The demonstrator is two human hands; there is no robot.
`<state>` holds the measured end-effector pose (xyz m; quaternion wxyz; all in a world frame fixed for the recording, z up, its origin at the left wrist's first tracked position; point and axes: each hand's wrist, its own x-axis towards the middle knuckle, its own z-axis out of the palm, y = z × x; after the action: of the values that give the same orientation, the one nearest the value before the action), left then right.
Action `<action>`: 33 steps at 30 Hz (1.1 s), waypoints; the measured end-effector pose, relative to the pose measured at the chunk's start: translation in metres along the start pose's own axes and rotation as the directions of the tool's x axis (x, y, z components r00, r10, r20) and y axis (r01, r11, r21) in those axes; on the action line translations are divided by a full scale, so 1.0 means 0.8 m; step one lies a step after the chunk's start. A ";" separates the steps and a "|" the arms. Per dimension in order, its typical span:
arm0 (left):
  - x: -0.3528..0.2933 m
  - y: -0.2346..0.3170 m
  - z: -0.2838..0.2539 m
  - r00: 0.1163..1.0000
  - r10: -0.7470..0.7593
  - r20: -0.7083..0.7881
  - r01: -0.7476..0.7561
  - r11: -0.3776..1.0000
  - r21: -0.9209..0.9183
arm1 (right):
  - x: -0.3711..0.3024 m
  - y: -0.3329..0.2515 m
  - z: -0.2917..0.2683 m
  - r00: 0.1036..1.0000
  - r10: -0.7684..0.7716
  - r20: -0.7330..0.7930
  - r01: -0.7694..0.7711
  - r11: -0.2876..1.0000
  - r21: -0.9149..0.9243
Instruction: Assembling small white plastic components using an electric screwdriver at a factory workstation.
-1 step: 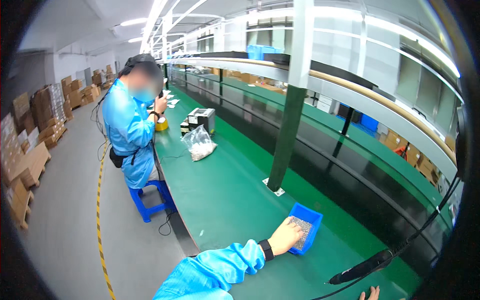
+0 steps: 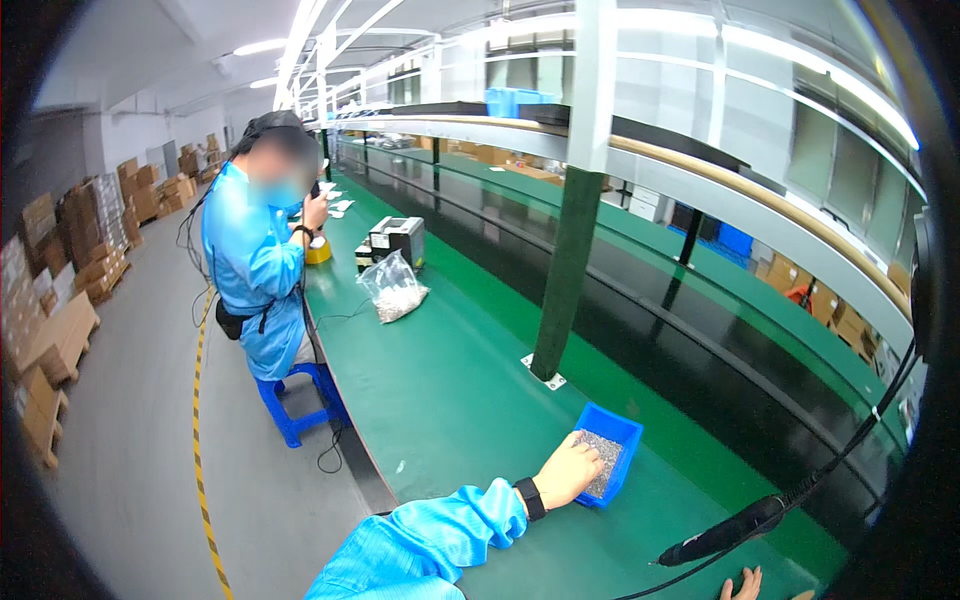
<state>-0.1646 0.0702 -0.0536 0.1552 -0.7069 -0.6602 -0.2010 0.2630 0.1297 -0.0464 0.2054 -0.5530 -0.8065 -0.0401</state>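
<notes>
My left hand [image 2: 570,472], with a black band at the wrist and a light-blue sleeve, reaches over the near side of a blue plastic bin [image 2: 627,436]. Its fingers are bent down together onto a heap of small greyish metal parts [image 2: 599,484], too small to name; what the fingertips pinch is hidden. At the bottom edge only some fingers of my right hand [image 2: 742,584] show, stretched out over the green bench with nothing seen in them. A black pen-shaped electric screwdriver [image 2: 722,532] hangs on its cable just above that hand.
A co-worker [image 2: 255,235] in blue sits on a blue stool [image 2: 300,405] along the bench [image 2: 450,400]. Farther along stand a clear bag of pale parts [image 2: 397,290] and a small grey-black machine [image 2: 398,240]. A green post [image 2: 566,280] rises behind the bin.
The whole view shifts very slightly. My left hand stays in the bin, and a little more skin shows at the bottom edge near my right hand.
</notes>
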 end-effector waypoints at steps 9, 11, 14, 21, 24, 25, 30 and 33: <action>0.003 0.005 -0.003 0.999 0.012 0.038 -0.012 1.000 0.001 | 0.002 0.004 0.000 1.000 -0.019 -0.004 0.019 1.000 -0.023; 0.002 0.004 -0.002 0.998 0.014 0.053 -0.015 1.000 0.020 | 0.002 0.006 0.002 0.999 -0.038 -0.019 0.037 0.999 -0.029; 0.002 0.005 -0.004 0.999 0.022 0.028 -0.022 1.000 0.012 | 0.002 0.006 0.004 0.999 -0.030 -0.025 0.029 0.999 -0.034; 0.001 0.003 -0.001 0.999 0.016 0.040 -0.017 1.000 0.022 | 0.004 0.000 -0.001 1.000 -0.020 -0.005 0.020 0.997 -0.070; 0.002 0.006 -0.001 1.000 0.016 0.020 -0.016 1.000 0.027 | 0.004 0.002 0.000 1.000 -0.030 0.000 0.030 0.995 -0.090; 0.002 0.008 -0.001 0.999 0.014 0.036 -0.015 0.999 0.031 | 0.002 0.005 0.003 1.000 -0.020 -0.001 0.020 0.997 -0.079; 0.001 0.006 -0.002 0.999 0.014 0.033 -0.014 1.000 0.010 | 0.001 0.004 0.004 1.000 -0.003 0.001 0.003 0.998 -0.057; 0.001 0.006 -0.004 0.999 0.014 0.048 -0.015 1.000 0.017 | 0.000 0.005 0.004 1.000 0.006 0.012 -0.005 0.999 -0.044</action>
<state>-0.1601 0.0689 -0.0497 0.1469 -0.7149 -0.6603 -0.1770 0.2656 0.1320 -0.0498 0.1882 -0.5598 -0.8052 -0.0539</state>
